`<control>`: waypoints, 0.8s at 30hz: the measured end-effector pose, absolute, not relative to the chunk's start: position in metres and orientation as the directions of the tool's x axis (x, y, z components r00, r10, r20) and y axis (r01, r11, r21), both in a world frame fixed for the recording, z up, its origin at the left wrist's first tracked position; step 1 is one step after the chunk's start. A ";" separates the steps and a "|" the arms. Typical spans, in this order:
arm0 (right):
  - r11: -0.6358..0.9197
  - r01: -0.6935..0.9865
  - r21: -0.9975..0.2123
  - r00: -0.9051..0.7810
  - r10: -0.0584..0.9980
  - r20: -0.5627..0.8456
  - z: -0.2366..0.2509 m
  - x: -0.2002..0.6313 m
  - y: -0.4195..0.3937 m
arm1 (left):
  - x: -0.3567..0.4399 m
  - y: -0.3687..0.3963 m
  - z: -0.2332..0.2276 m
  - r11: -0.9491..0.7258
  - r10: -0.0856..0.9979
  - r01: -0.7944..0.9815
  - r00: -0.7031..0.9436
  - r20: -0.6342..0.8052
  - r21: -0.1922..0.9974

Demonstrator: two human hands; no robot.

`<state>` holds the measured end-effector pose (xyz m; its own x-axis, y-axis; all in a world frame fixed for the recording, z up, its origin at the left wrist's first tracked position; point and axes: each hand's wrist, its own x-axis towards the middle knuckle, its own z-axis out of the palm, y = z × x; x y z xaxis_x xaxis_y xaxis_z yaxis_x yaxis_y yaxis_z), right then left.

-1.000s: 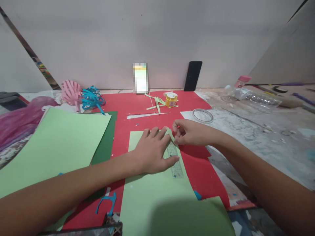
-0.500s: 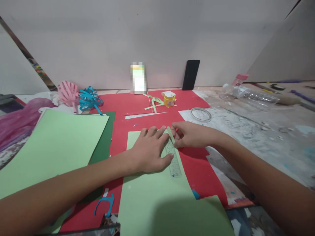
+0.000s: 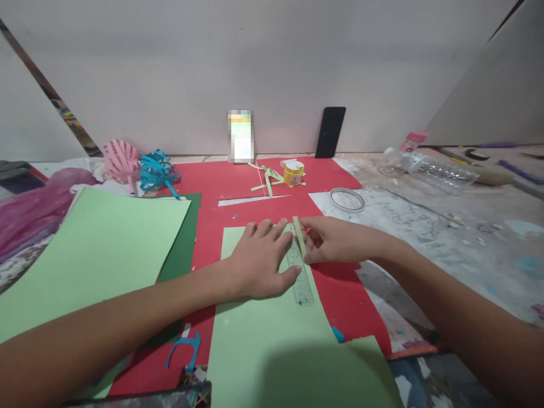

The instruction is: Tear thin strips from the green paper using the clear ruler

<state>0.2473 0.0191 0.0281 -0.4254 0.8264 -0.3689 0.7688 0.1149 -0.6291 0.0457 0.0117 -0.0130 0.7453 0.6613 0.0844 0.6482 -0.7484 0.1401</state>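
My left hand (image 3: 266,260) lies flat with fingers spread on a light green sheet of paper (image 3: 255,340), pressing a clear ruler (image 3: 302,289) against it. The ruler runs along the sheet's right edge, partly hidden under my fingers. To its right, my right hand (image 3: 325,241) pinches a narrow green paper strip (image 3: 299,233) that stands up beside the ruler's edge. The strip's lower end meets the sheet near the fingertips; its exact join is hidden.
Beyond the hands lie loose green strips (image 3: 268,180) and a yellow tape roll (image 3: 293,173) on red paper (image 3: 204,175). Blue (image 3: 157,173) and pink paper pieces (image 3: 121,164), more green sheets (image 3: 123,243), a ring (image 3: 347,200) and a plastic bottle (image 3: 442,167) surround them.
My right hand has moved slightly down toward me, and more of the strip stands away from the sheet. My left hand and the ruler stay in place.
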 end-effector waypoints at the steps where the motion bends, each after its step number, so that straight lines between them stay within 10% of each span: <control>1: 0.111 0.769 -0.629 -0.416 0.835 -0.361 0.027 0.247 0.017 | 0.046 0.012 -0.013 -0.749 0.661 0.648 0.745 0.085 0.139; 24: 0.022 0.683 -0.730 -0.309 0.914 -0.261 0.021 0.237 -0.016 | 0.045 0.010 -0.017 -0.763 0.647 0.634 0.751 0.136 0.129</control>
<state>0.2375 -0.0157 0.0206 -0.3091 0.9144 -0.2614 0.6828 0.0220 -0.7303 0.0448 0.0104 -0.0172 0.7506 0.6467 0.1356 0.6338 -0.7627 0.1288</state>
